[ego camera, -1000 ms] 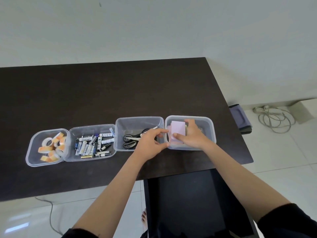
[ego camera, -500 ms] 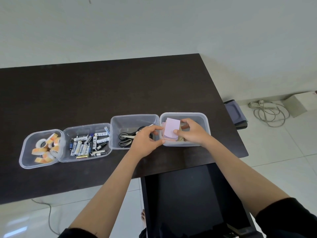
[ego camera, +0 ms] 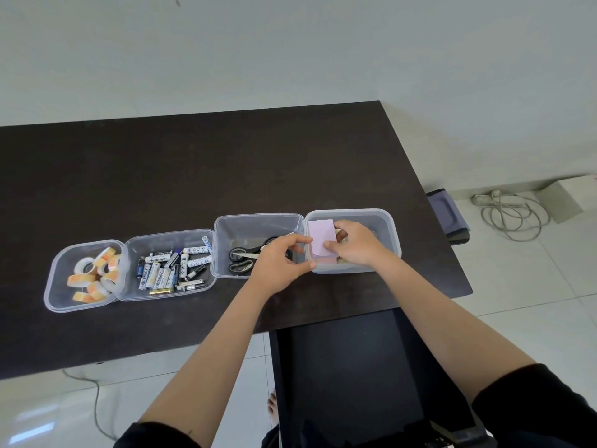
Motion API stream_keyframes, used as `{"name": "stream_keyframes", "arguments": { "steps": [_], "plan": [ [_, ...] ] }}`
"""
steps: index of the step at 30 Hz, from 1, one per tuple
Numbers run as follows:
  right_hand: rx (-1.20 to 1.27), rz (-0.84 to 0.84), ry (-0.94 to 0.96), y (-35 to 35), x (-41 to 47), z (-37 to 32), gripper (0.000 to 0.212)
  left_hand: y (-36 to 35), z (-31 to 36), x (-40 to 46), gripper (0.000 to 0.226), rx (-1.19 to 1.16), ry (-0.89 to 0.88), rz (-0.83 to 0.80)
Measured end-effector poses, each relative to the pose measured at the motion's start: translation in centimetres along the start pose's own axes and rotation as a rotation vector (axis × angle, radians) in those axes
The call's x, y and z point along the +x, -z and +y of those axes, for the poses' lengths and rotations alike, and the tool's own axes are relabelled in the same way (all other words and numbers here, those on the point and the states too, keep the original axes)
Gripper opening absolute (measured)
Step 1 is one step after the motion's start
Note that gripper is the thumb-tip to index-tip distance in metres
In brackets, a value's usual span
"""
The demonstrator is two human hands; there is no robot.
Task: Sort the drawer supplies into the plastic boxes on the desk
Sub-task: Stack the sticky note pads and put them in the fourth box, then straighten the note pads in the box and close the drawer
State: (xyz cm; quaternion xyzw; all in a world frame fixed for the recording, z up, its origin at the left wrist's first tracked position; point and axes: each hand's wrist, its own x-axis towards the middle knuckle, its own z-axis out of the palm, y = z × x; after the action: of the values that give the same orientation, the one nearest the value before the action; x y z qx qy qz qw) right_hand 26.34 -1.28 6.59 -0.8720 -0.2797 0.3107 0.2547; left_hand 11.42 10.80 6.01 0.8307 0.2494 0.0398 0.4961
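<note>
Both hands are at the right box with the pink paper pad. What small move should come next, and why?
Probably lay the pink pad flat and let go: the right hand pinches it tilted inside the rightmost box, while the left hand grips that box's left wall.

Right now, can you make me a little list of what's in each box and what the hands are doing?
first box: tape rolls
second box: batteries
third box: scissors
fourth box: pink sticky notes
left hand: grips the fourth box's left wall
right hand: holds the pink sticky notes inside the fourth box
drawer: open, below the desk
</note>
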Motion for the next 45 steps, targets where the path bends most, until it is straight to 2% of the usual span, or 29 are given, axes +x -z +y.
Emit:
{"name": "stream_keyframes", "arguments": {
  "steps": [5,9,12,17,24,28,36,38,41,45],
  "plan": [
    [0.006,-0.094,0.036,0.4,-0.2,0.3,0.039,0.0,-0.1,0.1,0.041,-0.011,0.003,0.0],
    [0.029,-0.142,0.075,0.6,-0.8,0.4,0.05,0.0,0.0,0.0,0.042,-0.016,0.006,0.0],
    [0.049,-0.117,0.069,0.5,-1.2,0.7,0.054,0.0,0.1,0.0,0.047,-0.009,0.017,-0.01],
    [0.097,-0.03,0.062,0.6,-1.7,1.5,0.054,0.3,0.4,-0.1,0.071,-0.017,0.067,-0.122],
    [0.086,-0.075,0.138,0.4,-2.6,1.3,0.06,-0.3,0.4,-0.2,0.063,0.042,0.053,-0.052],
    [0.053,-0.012,0.204,0.2,-3.4,0.6,0.063,-0.2,0.6,-0.2,0.062,0.068,0.05,-0.057],
    [-0.011,-0.11,0.103,-0.1,-3.0,0.0,0.079,-0.2,1.2,-0.1,0.067,0.19,0.039,-0.081],
    [-0.076,-0.052,0.096,-0.1,-3.2,-0.2,0.086,-0.3,1.3,-0.8,0.068,0.242,0.017,-0.062],
    [-0.152,0.143,0.111,-0.7,-4.5,0.0,0.099,-0.7,1.5,-2.9,0.062,0.253,-0.04,0.061],
    [-0.055,0.456,0.31,-2.5,-8.7,1.5,0.072,-2.2,0.8,-6.9,0.052,0.215,-0.109,0.232]
  ]
}}
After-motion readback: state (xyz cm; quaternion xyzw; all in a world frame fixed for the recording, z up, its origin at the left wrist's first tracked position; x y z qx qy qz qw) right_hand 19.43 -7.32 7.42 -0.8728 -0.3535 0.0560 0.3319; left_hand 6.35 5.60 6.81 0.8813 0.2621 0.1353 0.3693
